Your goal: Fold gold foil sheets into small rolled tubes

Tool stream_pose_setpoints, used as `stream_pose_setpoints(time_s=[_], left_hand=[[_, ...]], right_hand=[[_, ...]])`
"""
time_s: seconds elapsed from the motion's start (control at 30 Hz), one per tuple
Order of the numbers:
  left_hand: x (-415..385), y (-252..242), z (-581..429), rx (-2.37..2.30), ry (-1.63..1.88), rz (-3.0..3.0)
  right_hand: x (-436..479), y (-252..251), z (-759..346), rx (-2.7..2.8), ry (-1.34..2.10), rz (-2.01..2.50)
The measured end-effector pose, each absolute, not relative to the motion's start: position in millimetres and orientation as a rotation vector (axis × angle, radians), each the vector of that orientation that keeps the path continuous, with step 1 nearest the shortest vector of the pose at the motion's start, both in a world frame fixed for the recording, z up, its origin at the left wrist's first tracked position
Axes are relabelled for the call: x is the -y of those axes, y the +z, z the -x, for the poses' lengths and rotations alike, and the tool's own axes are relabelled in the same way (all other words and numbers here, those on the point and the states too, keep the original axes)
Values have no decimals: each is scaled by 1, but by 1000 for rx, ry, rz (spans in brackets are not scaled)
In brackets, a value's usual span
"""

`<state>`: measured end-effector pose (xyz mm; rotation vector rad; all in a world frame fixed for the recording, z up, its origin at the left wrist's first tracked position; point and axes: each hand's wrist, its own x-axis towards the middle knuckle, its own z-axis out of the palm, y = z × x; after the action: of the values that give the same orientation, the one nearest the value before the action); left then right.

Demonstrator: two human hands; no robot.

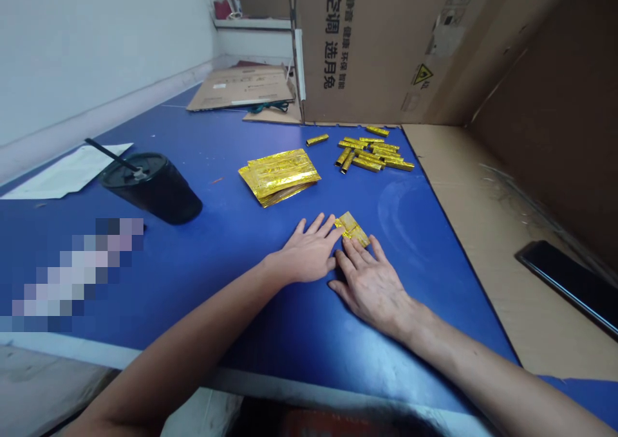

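A small sheet of gold foil paper (356, 224), seemingly partly folded, lies on the blue table in front of both hands. My left hand (309, 253) rests flat with its fingers spread, the fingertips at the sheet's left edge. The fingers of my right hand (374, 286) are stretched out over the sheet's near edge, pressing on it from above. Neither hand grips anything. Beyond them sits a stack of flat gold foil sheets (284, 172). Farther right is a loose pile of rolled gold foil tubes (369, 155), with one single tube (317, 139) lying apart to their left.
A black cup with a straw (154, 189) stands at the left, near a white paper (62, 176). Large cardboard (376, 51) rises along the back. A dark phone (570, 282) lies on cardboard at the right. Flattened cardboard (241, 86) lies at the back left.
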<state>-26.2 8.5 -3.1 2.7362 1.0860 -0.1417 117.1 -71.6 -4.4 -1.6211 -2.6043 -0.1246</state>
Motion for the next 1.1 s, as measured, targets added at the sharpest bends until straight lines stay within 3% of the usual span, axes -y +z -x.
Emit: stream_pose_setpoints(time_s=[0.4,1.1], left_hand=[[-11,3,28,-1099,-158,-2721],[-18,4,26,-1069,-46,-2793]], right_hand=[[73,-2,-114,2624,-244,1557],[78,-1,-113,2586,-70,1524]])
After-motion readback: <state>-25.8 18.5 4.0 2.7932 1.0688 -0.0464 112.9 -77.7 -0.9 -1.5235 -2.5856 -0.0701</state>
